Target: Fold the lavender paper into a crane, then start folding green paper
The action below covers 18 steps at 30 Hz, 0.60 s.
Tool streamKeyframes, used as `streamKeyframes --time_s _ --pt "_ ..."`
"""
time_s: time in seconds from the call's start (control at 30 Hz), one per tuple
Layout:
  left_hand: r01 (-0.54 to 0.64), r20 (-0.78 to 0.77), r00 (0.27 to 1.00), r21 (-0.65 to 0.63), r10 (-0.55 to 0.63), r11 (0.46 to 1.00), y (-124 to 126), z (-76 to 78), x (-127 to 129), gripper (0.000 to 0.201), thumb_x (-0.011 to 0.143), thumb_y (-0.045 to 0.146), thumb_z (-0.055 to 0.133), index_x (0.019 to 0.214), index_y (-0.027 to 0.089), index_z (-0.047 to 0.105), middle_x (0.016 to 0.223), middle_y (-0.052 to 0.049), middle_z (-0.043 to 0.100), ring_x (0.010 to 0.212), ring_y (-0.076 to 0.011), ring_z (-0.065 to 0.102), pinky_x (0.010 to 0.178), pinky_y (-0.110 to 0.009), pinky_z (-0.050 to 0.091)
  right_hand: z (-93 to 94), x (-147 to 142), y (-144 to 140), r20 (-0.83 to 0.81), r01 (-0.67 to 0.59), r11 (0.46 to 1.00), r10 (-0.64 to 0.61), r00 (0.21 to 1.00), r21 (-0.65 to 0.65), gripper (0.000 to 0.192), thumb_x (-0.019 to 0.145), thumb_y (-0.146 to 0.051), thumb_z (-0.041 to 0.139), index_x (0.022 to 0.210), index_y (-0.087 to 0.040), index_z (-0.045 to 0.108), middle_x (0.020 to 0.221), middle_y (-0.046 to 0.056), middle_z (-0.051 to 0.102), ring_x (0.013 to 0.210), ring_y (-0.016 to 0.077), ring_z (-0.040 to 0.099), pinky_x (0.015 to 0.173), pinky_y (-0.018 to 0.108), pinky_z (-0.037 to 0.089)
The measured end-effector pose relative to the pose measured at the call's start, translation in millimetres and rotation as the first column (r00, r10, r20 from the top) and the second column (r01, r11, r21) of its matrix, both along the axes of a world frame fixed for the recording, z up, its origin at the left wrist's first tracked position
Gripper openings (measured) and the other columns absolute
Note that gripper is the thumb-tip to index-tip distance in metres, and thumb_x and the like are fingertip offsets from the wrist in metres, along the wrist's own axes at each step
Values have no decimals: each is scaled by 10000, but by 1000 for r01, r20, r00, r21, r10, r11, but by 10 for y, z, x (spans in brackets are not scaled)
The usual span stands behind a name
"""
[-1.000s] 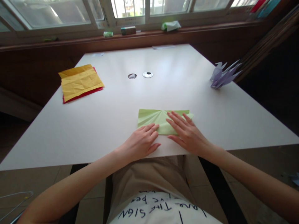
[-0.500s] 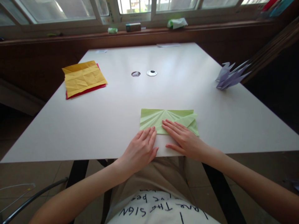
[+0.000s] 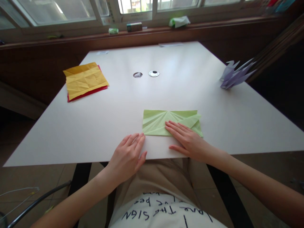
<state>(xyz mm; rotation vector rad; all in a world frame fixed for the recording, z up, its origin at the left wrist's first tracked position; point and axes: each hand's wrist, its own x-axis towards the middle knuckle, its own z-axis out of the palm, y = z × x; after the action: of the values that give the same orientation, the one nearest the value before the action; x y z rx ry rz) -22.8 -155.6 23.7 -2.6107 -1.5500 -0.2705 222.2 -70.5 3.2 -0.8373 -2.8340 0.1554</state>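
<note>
A folded sheet of light green paper [image 3: 155,122] lies flat near the front edge of the white table [image 3: 114,104]. Creases fan out from the middle of its far edge, and a narrow flap is folded over on its right side. My right hand [image 3: 190,139] rests on the paper with fingers stretched out, its thumb on the table. At the paper's near left corner, the fingertips of my left hand [image 3: 128,155] touch down, fingers extended and thumb apart. Neither hand grips anything. Part of the paper's right half is hidden under my right hand.
Yellow paper [image 3: 85,80] lies over red paper [image 3: 90,94] at the table's left. Folded purple paper cranes [image 3: 235,76] stand at the right edge. Two round cable holes [image 3: 154,73] sit mid-table. A small box [image 3: 134,27] and a tissue pack [image 3: 179,22] rest on the windowsill.
My left hand has slid left along the paper's near edge to its left corner. My right hand has stayed in place on the paper.
</note>
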Motion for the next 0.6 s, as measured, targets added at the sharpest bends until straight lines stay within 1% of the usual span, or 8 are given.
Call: streamKeyframes --time_s 0.1,0.17,0.23,0.3,0.37,0.47,0.6 --pt "-29 40 999 72 26 997 9 9 -45 342 843 221 432 1137 69 519 1046 -92 637 1022 -221 528 892 -359 419 -7 -1 0 -1 5 1000 -5 1000 2 603 864 -443 386 1338 -77 310 1415 129 291 1322 220 220 1068 412 272" --pt "-60 84 995 128 50 990 50 3 -64 271 841 212 455 1070 107 556 946 -56 664 950 -202 552 844 -337 439 -9 -2 -1 -4 11 1000 -11 1000 0 605 862 -443 390 1337 -77 312 1415 129 291 1322 221 220 1069 412 271" --pt "-61 100 994 157 45 986 123 -12 -62 224 843 219 471 1030 141 567 961 -38 657 925 -191 555 811 -325 448 -7 -2 -2 -9 13 1000 -13 1000 -3 601 861 -438 397 1335 -79 316 1413 130 295 1321 222 222 1069 411 270" --pt "-12 79 997 144 1 989 219 -32 -41 213 845 222 477 1032 158 557 1035 -37 632 936 -184 548 788 -314 454 -1 -1 -4 -17 11 1000 -11 1000 -3 594 859 -433 404 1331 -83 323 1410 131 302 1319 223 228 1068 412 273" --pt "37 52 998 118 -43 992 317 -51 -13 206 849 209 472 1032 157 550 1027 -43 626 916 -178 549 745 -296 462 7 3 -5 -24 9 1000 -9 1000 -6 584 859 -423 410 1328 -86 326 1407 133 308 1316 225 236 1065 416 279" --pt "100 -6 995 86 -100 991 422 -66 16 164 851 157 453 973 146 561 957 -54 627 883 -175 550 724 -290 460 18 8 -9 -43 5 1000 -6 999 -14 556 862 -394 421 1318 -87 338 1397 139 327 1309 224 254 1061 417 289" --pt "147 -61 988 94 -142 985 460 -53 16 138 841 109 436 869 135 568 838 -60 621 809 -174 554 682 -289 456 18 19 -19 -129 4 1000 -6 992 -9 486 855 -327 457 1277 -96 388 1356 138 395 1279 214 317 1038 392 338"
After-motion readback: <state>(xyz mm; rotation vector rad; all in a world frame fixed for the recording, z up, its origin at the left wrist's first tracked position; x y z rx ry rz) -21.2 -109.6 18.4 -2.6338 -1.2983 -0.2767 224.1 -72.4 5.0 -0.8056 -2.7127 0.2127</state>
